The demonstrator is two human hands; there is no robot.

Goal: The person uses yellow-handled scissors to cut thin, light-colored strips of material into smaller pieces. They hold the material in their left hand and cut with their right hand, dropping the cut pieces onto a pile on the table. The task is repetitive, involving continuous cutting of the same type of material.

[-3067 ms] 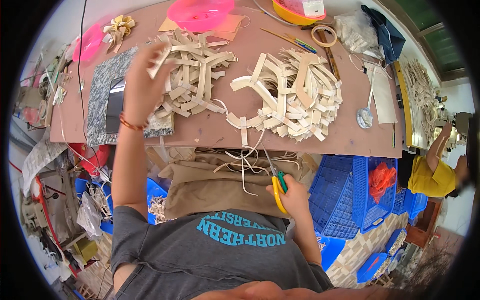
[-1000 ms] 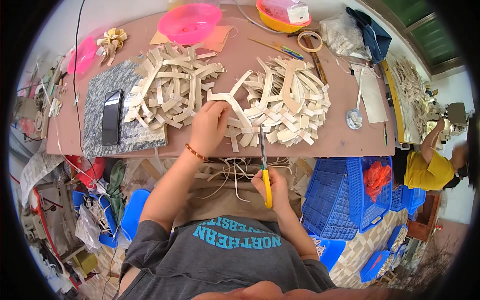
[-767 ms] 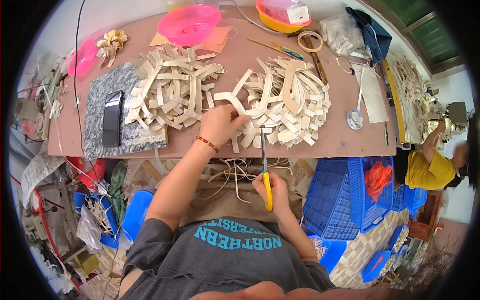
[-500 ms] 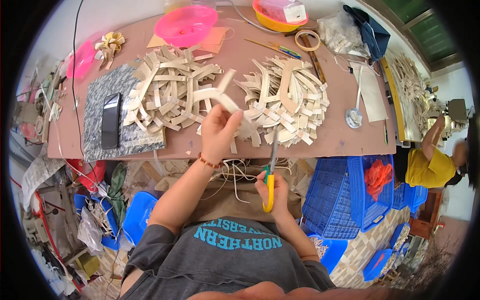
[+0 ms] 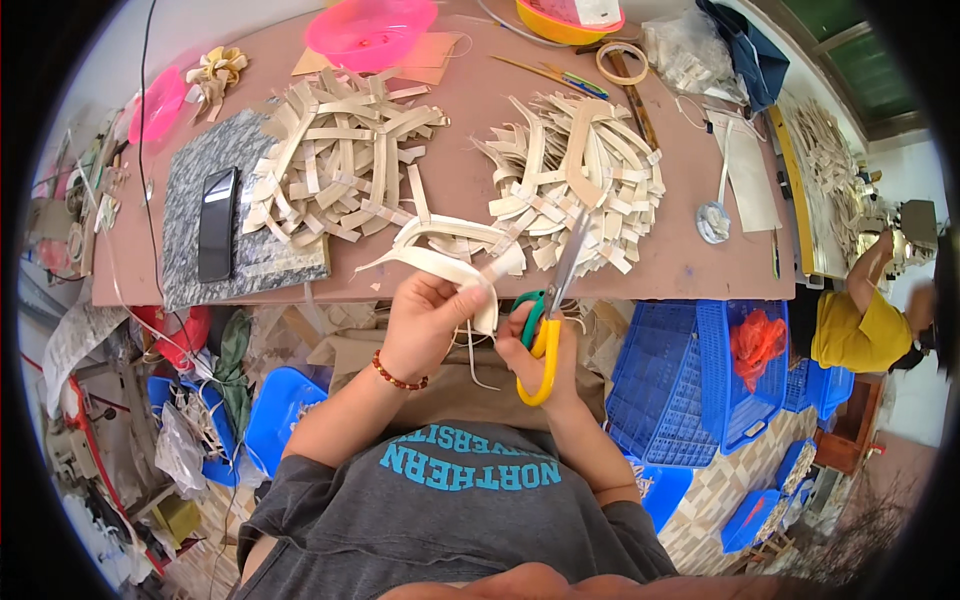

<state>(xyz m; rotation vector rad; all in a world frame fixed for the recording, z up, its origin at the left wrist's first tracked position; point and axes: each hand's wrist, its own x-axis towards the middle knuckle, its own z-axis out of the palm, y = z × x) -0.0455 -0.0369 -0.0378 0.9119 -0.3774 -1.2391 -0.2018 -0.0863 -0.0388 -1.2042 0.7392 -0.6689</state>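
Note:
My left hand (image 5: 425, 318) is closed on a cream strap piece (image 5: 437, 265), pinched between thumb and fingers at the table's near edge. A thin tail hangs below that hand. My right hand (image 5: 556, 372) grips scissors (image 5: 572, 262) by their yellow and green handles, just right of the strap. Their blades point up and slightly right, over the near side of the right pile (image 5: 535, 190) of cream strap pieces. Whether the blades are parted is hard to tell. Just beyond my left hand lie other loose strap pieces (image 5: 425, 228); a larger pile (image 5: 340, 165) is further left.
A black phone (image 5: 217, 225) lies on a grey marbled slab (image 5: 190, 165) at the left. Farther back are a pink basin (image 5: 370, 35), a tape roll (image 5: 621, 63) and a hammer (image 5: 640, 112). Blue crates (image 5: 660, 385) stand below at right. A person in yellow (image 5: 855, 335) works at far right.
My left hand has come down toward me with the strap piece, and the strap now lies more sideways. The scissors have tilted rightward and risen slightly, with more of the green handle showing.

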